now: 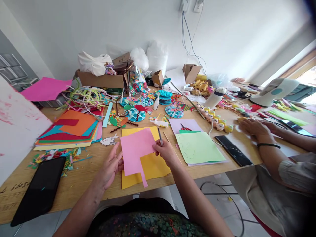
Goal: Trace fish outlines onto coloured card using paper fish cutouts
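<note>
My left hand (111,166) rests with fingers stretched out against the left edge of a pink paper sheet (136,151). The pink sheet lies on a yellow sheet (153,168) near the front edge of the wooden table (84,174). My right hand (166,152) is closed on a pencil (160,136), which points up and away, and the hand touches the pink sheet's right edge. A narrow pink strip hangs from the sheet's lower edge.
A stack of coloured paper (71,130) lies at the left, with a black tablet (40,189) near the front. A light green sheet (197,147) and a black phone (233,150) lie to the right. Another person's hands (251,126) rest at the right. Craft clutter fills the back.
</note>
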The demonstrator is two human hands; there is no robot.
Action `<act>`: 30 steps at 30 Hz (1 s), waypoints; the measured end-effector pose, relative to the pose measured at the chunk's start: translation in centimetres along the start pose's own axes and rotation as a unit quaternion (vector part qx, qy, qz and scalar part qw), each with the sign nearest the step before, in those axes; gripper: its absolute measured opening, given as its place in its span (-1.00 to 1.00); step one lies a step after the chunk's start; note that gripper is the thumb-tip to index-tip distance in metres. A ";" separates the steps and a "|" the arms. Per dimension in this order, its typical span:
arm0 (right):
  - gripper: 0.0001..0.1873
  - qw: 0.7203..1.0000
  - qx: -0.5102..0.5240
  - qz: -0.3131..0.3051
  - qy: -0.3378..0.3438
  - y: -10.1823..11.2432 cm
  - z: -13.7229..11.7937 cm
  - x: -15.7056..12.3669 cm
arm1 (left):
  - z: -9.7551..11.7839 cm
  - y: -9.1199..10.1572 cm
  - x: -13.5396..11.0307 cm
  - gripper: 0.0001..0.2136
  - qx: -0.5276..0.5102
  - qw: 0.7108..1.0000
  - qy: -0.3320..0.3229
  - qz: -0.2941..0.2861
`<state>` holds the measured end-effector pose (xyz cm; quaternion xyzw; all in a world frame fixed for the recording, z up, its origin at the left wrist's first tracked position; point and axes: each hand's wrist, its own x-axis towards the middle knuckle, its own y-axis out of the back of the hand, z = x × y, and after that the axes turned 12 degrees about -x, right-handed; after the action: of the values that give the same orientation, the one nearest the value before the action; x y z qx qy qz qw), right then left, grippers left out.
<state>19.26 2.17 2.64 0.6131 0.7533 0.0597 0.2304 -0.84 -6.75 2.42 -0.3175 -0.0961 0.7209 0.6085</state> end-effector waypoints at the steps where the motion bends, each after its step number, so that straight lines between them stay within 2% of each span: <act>1: -0.89 1.000 -0.016 0.005 -0.005 0.0 0.4 0.1 | -0.3 0.1 0.0 -0.20 0.022 1.000 -0.006 0.006; 5: -0.94 0.994 -0.106 0.031 -0.007 -0.1 1.3 0.4 | -1.1 0.8 0.7 -0.29 0.159 0.987 -0.016 -0.018; 8: -0.95 0.987 -0.152 0.043 -0.011 0.1 1.5 0.4 | -1.3 1.6 1.3 -0.41 0.286 0.957 -0.019 -0.040; 12: -0.89 0.977 -0.207 0.049 -0.011 0.1 1.9 0.4 | -1.4 2.0 1.4 -0.52 0.402 0.912 -0.062 -0.049; 14: -0.78 0.976 -0.213 0.044 -0.006 -0.1 2.5 0.6 | -1.3 2.0 1.3 -0.57 0.428 0.899 -0.078 -0.050; 17: -0.59 0.981 -0.190 0.040 0.008 -0.5 3.6 1.1 | -1.3 1.9 1.3 -0.64 0.418 0.900 -0.117 -0.044; 19: -0.52 0.985 -0.164 0.040 0.026 -0.7 4.2 1.5 | -1.5 2.0 1.3 -0.67 0.405 0.901 -0.151 -0.041; 21: -0.50 0.989 -0.140 0.038 0.037 -0.9 4.7 1.7 | -1.6 2.2 1.3 -0.69 0.418 0.890 -0.178 -0.043; 27: -0.54 0.995 -0.091 0.028 0.034 -0.9 4.5 1.8 | -2.0 2.8 0.8 -0.66 0.525 0.815 -0.240 -0.045; 30: -0.55 0.995 -0.094 0.025 0.035 -1.0 3.9 1.6 | -2.0 2.8 0.2 -0.63 0.572 0.782 -0.241 -0.065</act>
<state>19.79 2.70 -1.61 0.6053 0.7362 0.1573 0.2585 -1.95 -7.73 -0.67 0.2793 0.1699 0.6551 0.6811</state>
